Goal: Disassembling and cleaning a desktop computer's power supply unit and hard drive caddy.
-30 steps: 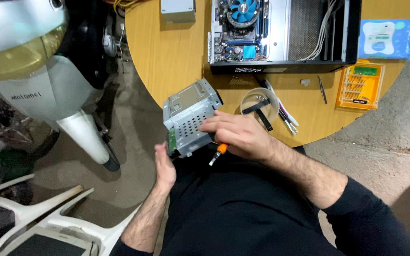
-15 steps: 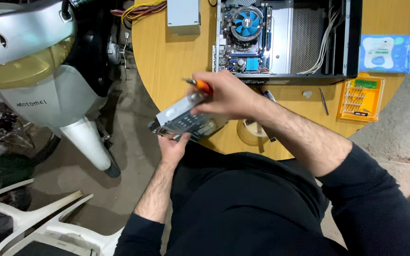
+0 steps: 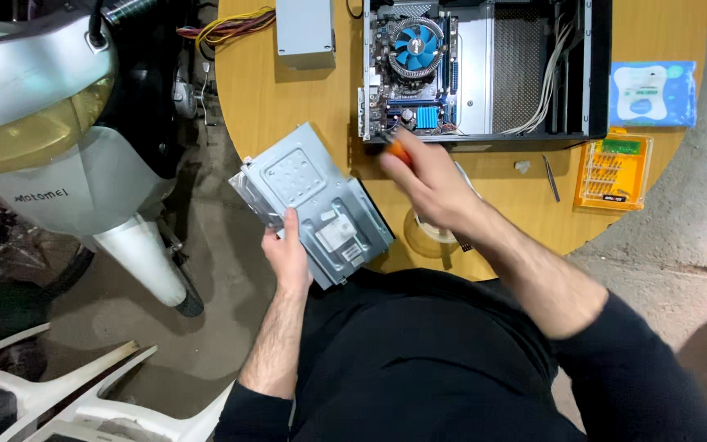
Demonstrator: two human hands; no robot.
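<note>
Left hand (image 3: 286, 250) clamped on the lower-left edge of a grey metal drive cage (image 3: 312, 205), thumb on the top face, fingers wrapped under. Cage sits centre-left of frame, tilted, partly past the rim of the round wooden table (image 3: 288, 98).

Right hand (image 3: 431, 180) closed around an orange-handled screwdriver (image 3: 397, 151), centre of frame, just below the open PC case (image 3: 484, 69). Hand is motion-blurred; tool tip not visible.

Case lies at top centre, blue CPU fan (image 3: 416, 45) exposed.

Orange bit set (image 3: 614, 172) at right, tweezers (image 3: 551, 177) just left of it, blue packet (image 3: 652, 92) above it.

Roll of clear tape (image 3: 429, 237) under the right wrist.

Scooter (image 3: 59, 139) in the upper left of the frame.
</note>
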